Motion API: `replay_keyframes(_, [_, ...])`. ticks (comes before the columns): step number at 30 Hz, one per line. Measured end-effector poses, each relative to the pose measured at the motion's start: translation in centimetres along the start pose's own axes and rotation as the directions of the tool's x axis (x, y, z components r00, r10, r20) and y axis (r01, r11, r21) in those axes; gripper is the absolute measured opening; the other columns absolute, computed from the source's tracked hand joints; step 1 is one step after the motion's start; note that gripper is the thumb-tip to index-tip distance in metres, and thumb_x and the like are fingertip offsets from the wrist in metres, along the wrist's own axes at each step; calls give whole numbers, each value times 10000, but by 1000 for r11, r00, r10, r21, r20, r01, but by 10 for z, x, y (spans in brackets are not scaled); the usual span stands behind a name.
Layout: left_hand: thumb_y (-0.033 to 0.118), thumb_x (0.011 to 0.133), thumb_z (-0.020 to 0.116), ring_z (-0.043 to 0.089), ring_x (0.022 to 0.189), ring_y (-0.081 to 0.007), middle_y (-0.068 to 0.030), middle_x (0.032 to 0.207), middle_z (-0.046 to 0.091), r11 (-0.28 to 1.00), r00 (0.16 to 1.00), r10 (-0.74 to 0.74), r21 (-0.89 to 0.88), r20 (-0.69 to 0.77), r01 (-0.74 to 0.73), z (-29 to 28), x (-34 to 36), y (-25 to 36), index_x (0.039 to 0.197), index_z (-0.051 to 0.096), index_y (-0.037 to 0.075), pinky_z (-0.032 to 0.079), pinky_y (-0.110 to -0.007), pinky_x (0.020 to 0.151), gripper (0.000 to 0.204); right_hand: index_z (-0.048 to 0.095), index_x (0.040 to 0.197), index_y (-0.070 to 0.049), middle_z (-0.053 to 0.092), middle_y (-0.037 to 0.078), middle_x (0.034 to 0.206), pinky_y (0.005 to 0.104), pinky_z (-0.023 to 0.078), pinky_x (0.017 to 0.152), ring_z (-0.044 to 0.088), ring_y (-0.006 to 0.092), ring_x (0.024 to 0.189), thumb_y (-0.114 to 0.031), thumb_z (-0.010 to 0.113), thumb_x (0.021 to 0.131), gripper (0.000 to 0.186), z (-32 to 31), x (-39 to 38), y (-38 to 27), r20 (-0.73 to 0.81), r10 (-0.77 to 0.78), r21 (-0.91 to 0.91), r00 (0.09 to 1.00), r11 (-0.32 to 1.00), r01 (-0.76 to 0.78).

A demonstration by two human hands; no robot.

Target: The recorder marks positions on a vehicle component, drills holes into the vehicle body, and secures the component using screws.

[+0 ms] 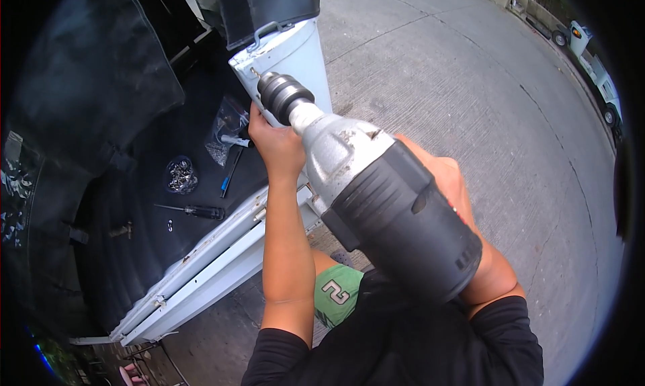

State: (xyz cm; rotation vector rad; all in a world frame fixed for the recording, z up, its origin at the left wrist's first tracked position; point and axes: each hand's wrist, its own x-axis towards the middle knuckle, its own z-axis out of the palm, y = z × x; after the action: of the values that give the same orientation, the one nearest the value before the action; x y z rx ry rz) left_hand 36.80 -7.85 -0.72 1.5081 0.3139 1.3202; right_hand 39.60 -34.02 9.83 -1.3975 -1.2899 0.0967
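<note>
A large black and silver power drill (403, 218) fills the middle of the view, slanting up to the left. My right hand (449, 184) is closed around its handle, mostly hidden behind the motor housing. A thin drill bit (254, 72) sticks out of the metal chuck (285, 96). Its tip is at the top of a white metal panel (310, 67), close to a metal handle (262, 36); whether it touches cannot be made out. My left hand (277, 146) is against the panel's side just below the chuck, its fingers largely hidden by the drill.
On the black bed (141, 231) at left lie a screwdriver (201, 212), a tub of small metal fasteners (181, 176), a clear plastic bag (225, 131) and a blue-black pen-like item (230, 174). A white rail (201, 251) edges the bed. Concrete paving (537, 117) stretches right.
</note>
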Motion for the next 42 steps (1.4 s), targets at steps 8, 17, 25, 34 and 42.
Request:
replay_keyframes(8, [62,798,778,666,1038,-197,-122,1129,698,852,912,-411,-357,-7,382,1,-10,19,1265,578,-39,511,-340,962,518,610,1212,33,709,215,934,353,570,730,753,359,855,-108,752,785,471,-18,-1,5,45,-101,-77,994,992,105])
replay_keyframes(17, [281,898,774,649,1118,-294,-187,1221,653,985,977,-143,124,160,124,-54,-225,57,1329,547,-92,495,-435,1012,613,564,1316,84,677,230,1167,415,570,866,718,401,1017,-188,773,802,617,46,-48,51,169,-178,282,970,951,125])
replay_keyframes(25, [202,899,750,712,966,-300,-170,1090,712,760,947,-253,566,-197,321,-136,-233,140,1267,605,-60,554,-419,879,475,434,1496,-41,500,202,1408,487,410,1050,483,412,1275,-244,806,779,834,144,-27,10,490,-301,427,818,901,76])
replay_keyframes(34, [497,847,802,708,903,-481,-303,872,712,-402,904,-202,873,-378,275,-311,-76,241,921,690,-55,551,-538,784,568,547,1379,-24,626,194,1213,434,518,925,633,359,1065,-188,754,911,538,132,-59,72,766,-127,287,631,945,-158])
replay_keyframes(42, [429,918,748,697,978,-395,-218,1092,699,-412,985,170,907,-15,85,-378,-17,162,1188,659,-14,556,-475,856,527,620,1282,-27,649,156,1112,445,504,913,633,349,1013,-169,758,912,419,140,-60,75,666,-159,150,729,986,78])
